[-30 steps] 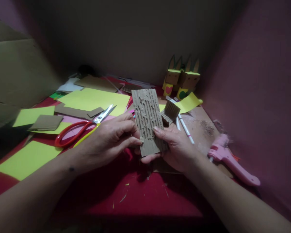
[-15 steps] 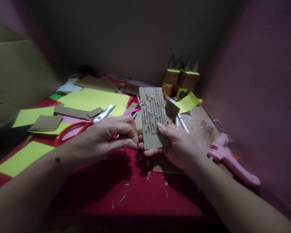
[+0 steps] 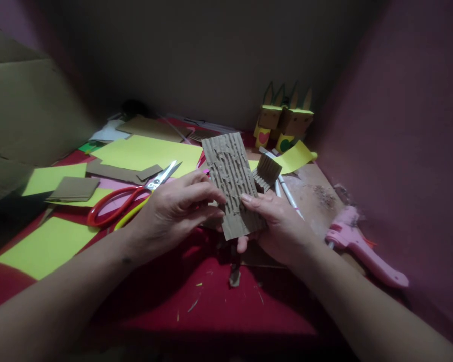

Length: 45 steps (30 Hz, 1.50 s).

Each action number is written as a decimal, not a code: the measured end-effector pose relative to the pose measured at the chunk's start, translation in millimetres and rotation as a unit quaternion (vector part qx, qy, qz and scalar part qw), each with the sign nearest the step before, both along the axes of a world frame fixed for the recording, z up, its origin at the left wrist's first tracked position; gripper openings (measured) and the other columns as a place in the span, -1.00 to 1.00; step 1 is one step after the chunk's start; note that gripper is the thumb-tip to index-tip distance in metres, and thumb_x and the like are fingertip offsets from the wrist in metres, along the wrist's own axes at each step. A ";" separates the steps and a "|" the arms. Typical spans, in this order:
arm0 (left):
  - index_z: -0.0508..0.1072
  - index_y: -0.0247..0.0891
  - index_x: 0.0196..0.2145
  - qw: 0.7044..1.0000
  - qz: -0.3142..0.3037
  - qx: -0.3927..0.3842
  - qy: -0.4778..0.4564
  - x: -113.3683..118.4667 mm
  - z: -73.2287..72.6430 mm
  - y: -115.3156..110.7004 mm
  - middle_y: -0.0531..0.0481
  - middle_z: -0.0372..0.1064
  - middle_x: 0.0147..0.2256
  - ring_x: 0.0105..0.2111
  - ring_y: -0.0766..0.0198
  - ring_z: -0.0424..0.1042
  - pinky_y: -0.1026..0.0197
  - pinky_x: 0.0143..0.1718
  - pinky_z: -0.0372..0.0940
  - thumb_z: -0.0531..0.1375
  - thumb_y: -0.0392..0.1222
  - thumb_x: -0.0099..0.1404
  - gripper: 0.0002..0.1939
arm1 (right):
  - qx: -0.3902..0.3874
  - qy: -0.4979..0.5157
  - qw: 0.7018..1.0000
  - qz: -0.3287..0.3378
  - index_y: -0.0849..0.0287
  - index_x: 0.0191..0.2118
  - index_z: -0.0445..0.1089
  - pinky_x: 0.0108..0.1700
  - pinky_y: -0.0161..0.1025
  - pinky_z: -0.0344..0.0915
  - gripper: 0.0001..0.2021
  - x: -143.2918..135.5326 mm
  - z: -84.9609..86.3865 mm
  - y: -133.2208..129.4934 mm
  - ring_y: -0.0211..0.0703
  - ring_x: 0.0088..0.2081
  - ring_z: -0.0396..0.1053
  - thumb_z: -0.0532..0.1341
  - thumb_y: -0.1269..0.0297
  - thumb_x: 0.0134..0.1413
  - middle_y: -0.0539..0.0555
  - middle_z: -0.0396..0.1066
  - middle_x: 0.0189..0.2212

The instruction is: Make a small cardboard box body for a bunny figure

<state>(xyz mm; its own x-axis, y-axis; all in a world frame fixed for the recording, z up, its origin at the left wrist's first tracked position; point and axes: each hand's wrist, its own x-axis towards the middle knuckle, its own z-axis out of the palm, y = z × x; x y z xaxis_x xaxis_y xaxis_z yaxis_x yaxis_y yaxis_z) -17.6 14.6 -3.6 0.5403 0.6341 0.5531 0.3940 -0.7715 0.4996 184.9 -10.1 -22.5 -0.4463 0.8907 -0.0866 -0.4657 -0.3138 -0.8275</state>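
Observation:
A rectangular piece of corrugated cardboard (image 3: 232, 173), its ridges laid bare with torn paper patches between them, is held tilted above the table. My right hand (image 3: 277, 216) grips its lower right side, thumb on the ridged face and fingers beneath. At its lower left edge, my left hand (image 3: 189, 201) has its fingers curled and pinched against the cardboard. Just beyond the left wrist lie scissors (image 3: 117, 206) with red and yellow handles, blades half apart. A torn paper scrap (image 3: 234, 277) shows below the cardboard.
Yellow paper sheets (image 3: 151, 153) and cardboard offcuts (image 3: 75, 189) cover the left of the red table (image 3: 166, 301). On the right are a pink glue gun (image 3: 362, 246), white pens (image 3: 290, 195) and a curled corrugated strip (image 3: 267, 171). Decorated cardboard figures (image 3: 283, 123) stand at the back.
The cardboard has tilted, its top leaning left. My left hand has come up onto its left edge. A paper scrap now shows beneath, and more of the scissors' yellow handle is visible.

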 end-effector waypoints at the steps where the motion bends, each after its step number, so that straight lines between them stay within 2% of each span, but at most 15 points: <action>1: 0.55 -0.16 -0.23 1.000 0.001 0.021 0.009 -0.4 -1.9 1.2 0.04 0.38 -0.31 -0.39 0.33 0.40 0.31 -0.38 0.30 0.26 -0.26 0.32 -0.93 | 0.001 0.000 1.000 0.001 0.31 -0.31 0.46 -0.63 -0.39 0.45 -0.82 -0.1 0.1 -0.1 -0.22 -0.61 0.44 0.23 0.26 0.16 0.10 0.49 -0.57; 4: 0.54 -0.18 -0.20 0.998 0.003 0.058 0.014 -0.4 -5.6 2.9 0.02 0.39 -0.29 -0.39 0.35 0.42 0.33 -0.38 0.33 0.22 -0.28 0.36 -0.90 | 0.006 0.003 1.000 -0.005 0.32 -0.28 0.46 -0.66 -0.39 0.41 -0.82 0.0 -0.1 0.2 -0.23 -0.65 0.42 0.24 0.27 0.14 0.09 0.50 -0.57; 7: 0.53 -0.19 -0.20 0.999 -0.017 0.047 0.003 0.8 -5.3 1.5 0.03 0.40 -0.30 -0.43 0.40 0.43 0.38 -0.44 0.32 0.21 -0.30 0.37 -0.90 | 0.007 -0.003 1.000 0.002 0.33 -0.25 0.47 -0.69 -0.37 0.39 -0.80 0.5 -1.1 0.7 -0.18 -0.62 0.45 0.24 0.27 0.13 0.13 0.52 -0.53; 10: 0.53 -0.20 -0.26 0.999 -0.032 0.008 0.005 1.0 -3.0 0.7 0.05 0.40 -0.35 -0.44 0.38 0.43 0.36 -0.44 0.32 0.24 -0.29 0.33 -0.94 | -0.001 -0.019 1.000 0.015 0.34 -0.25 0.48 -0.70 -0.34 0.39 -0.79 1.1 -2.2 0.5 -0.11 -0.56 0.50 0.22 0.27 0.12 0.17 0.54 -0.52; 14: 0.53 -0.19 -0.36 0.999 -0.020 -0.037 0.001 0.3 -1.0 1.4 0.10 0.36 -0.45 -0.45 0.34 0.36 0.31 -0.45 0.26 0.29 -0.27 0.26 -0.97 | -0.013 -0.025 0.999 0.037 0.32 -0.32 0.46 -0.65 -0.33 0.42 -0.80 1.0 -2.8 -0.9 -0.11 -0.59 0.50 0.23 0.25 0.13 0.14 0.51 -0.57; 18: 0.53 -0.21 -0.39 0.991 -0.012 -0.131 -0.013 2.6 2.1 -1.3 0.07 0.38 -0.42 -0.41 0.29 0.37 0.26 -0.40 0.29 0.30 -0.27 0.23 -0.96 | -0.017 -0.015 0.999 0.045 0.33 -0.30 0.45 -0.65 -0.31 0.43 -0.83 0.9 -2.7 -1.1 -0.09 -0.57 0.52 0.21 0.29 0.15 0.16 0.52 -0.56; 21: 0.49 -0.22 -0.47 0.978 -0.016 -0.204 -0.050 4.7 4.7 -4.1 0.04 0.38 -0.43 -0.41 0.26 0.38 0.23 -0.39 0.32 0.31 -0.25 0.21 -0.89 | -0.012 -0.027 0.998 0.046 0.33 -0.30 0.45 -0.66 -0.33 0.42 -0.81 1.3 -3.3 -0.5 -0.14 -0.64 0.48 0.17 0.29 0.19 0.16 0.52 -0.58; 24: 0.52 -0.21 -0.39 0.967 -0.006 -0.244 -0.074 5.1 6.2 -4.9 0.03 0.40 -0.44 -0.42 0.23 0.38 0.20 -0.39 0.34 0.32 -0.24 0.18 -0.96 | -0.009 -0.032 0.998 0.049 0.31 -0.31 0.43 -0.66 -0.33 0.41 -0.81 1.2 -3.7 -0.1 -0.15 -0.65 0.46 0.17 0.28 0.19 0.16 0.52 -0.59; 26: 0.53 -0.21 -0.34 0.970 0.003 -0.236 -0.062 4.8 7.1 -4.6 0.02 0.41 -0.43 -0.41 0.22 0.39 0.20 -0.39 0.34 0.31 -0.24 0.18 -0.95 | -0.011 -0.029 0.999 0.041 0.31 -0.30 0.42 -0.66 -0.32 0.42 -0.84 0.8 -3.4 -0.2 -0.12 -0.61 0.50 0.17 0.30 0.18 0.16 0.52 -0.58; 28: 0.53 -0.22 -0.36 0.978 0.001 -0.204 -0.035 4.7 7.5 -4.3 0.01 0.40 -0.42 -0.39 0.22 0.39 0.21 -0.39 0.34 0.29 -0.24 0.22 -0.98 | -0.012 -0.022 0.999 0.038 0.32 -0.31 0.42 -0.66 -0.32 0.43 -0.85 0.5 -2.7 -0.7 -0.09 -0.58 0.52 0.17 0.32 0.18 0.16 0.52 -0.58; 30: 0.51 -0.24 -0.40 0.986 -0.007 -0.165 -0.005 5.0 6.1 -4.2 0.02 0.38 -0.41 -0.38 0.25 0.39 0.24 -0.38 0.32 0.25 -0.26 0.27 -0.92 | -0.014 -0.015 0.999 0.040 0.31 -0.32 0.41 -0.67 -0.34 0.42 -0.85 0.2 -2.1 -1.4 -0.08 -0.57 0.53 0.17 0.33 0.18 0.15 0.51 -0.61; 35: 0.41 -0.26 -0.40 1.000 -0.013 -0.002 0.028 5.1 -2.7 -3.2 0.03 0.33 -0.39 -0.37 0.30 0.33 0.27 -0.37 0.25 0.13 -0.33 0.39 -0.82 | -0.026 -0.010 0.999 0.039 0.32 -0.32 0.43 -0.68 -0.35 0.41 -0.85 -0.4 -2.2 -1.7 -0.10 -0.59 0.53 0.18 0.34 0.17 0.15 0.52 -0.60; 37: 0.39 -0.27 -0.38 0.998 -0.024 0.028 0.049 3.3 -3.5 -2.0 0.01 0.32 -0.36 -0.36 0.28 0.34 0.26 -0.35 0.26 0.11 -0.35 0.40 -0.82 | -0.016 -0.002 0.999 0.029 0.33 -0.32 0.45 -0.68 -0.35 0.40 -0.83 -0.3 -2.7 -0.5 -0.12 -0.63 0.49 0.17 0.34 0.18 0.15 0.52 -0.60; 41: 0.38 -0.24 -0.36 0.997 -0.049 0.008 0.064 -4.5 3.1 1.6 0.05 0.33 -0.36 -0.39 0.32 0.33 0.29 -0.39 0.25 0.12 -0.36 0.39 -0.85 | 0.000 0.001 1.000 0.004 0.32 -0.39 0.46 -0.66 -0.36 0.41 -0.79 2.4 -3.9 4.2 -0.16 -0.66 0.47 0.18 0.30 0.18 0.17 0.52 -0.60; 45: 0.41 -0.21 -0.38 0.990 -0.084 -0.069 0.085 -14.1 12.2 5.7 0.10 0.34 -0.43 -0.47 0.36 0.30 0.33 -0.46 0.19 0.15 -0.28 0.40 -0.84 | -0.002 -0.008 0.999 -0.046 0.28 -0.35 0.47 -0.68 -0.36 0.41 -0.82 6.8 -5.6 8.9 -0.12 -0.58 0.51 0.20 0.28 0.15 0.17 0.56 -0.51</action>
